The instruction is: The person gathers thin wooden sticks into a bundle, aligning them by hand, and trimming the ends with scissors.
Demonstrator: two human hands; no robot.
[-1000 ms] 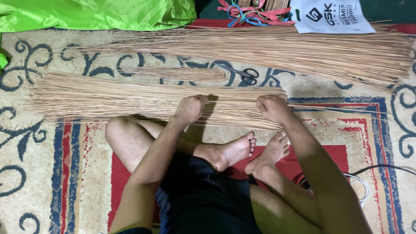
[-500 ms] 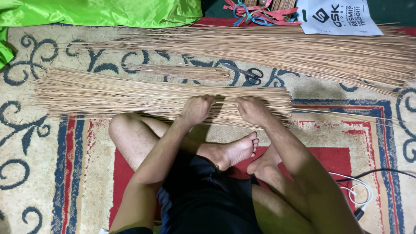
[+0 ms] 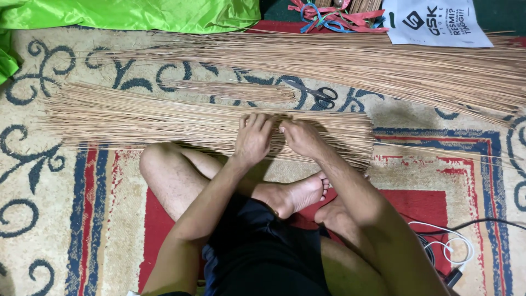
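Two sets of fingers (image 3: 257, 121) laid flat and loose, pressed down on the near layer of thin sticks (image 3: 164, 118); not clenched, though impossible to tell whether any single stick is pinched underneath. Left hand (image 3: 253, 138) and right hand (image 3: 300, 138) now side by side, thumbs almost touching, near the middle of the layer. Well apart a second ago; since then drawn together, mostly by the right hand sliding inward along the sticks. Judging from that, a smoothing or gathering pass over the layer, now closing at its centre. Sticks themselves spread crosswise on the patterned carpet (image 3: 55, 219), just beyond the crossed legs and bare feet. Farther out, a small bundle (image 3: 230, 90) with black-handled scissors (image 3: 318, 94) beside it, then a longer loose heap of sticks (image 3: 383, 60). Beyond that, green cloth (image 3: 137, 13) and a white bag (image 3: 433, 22).
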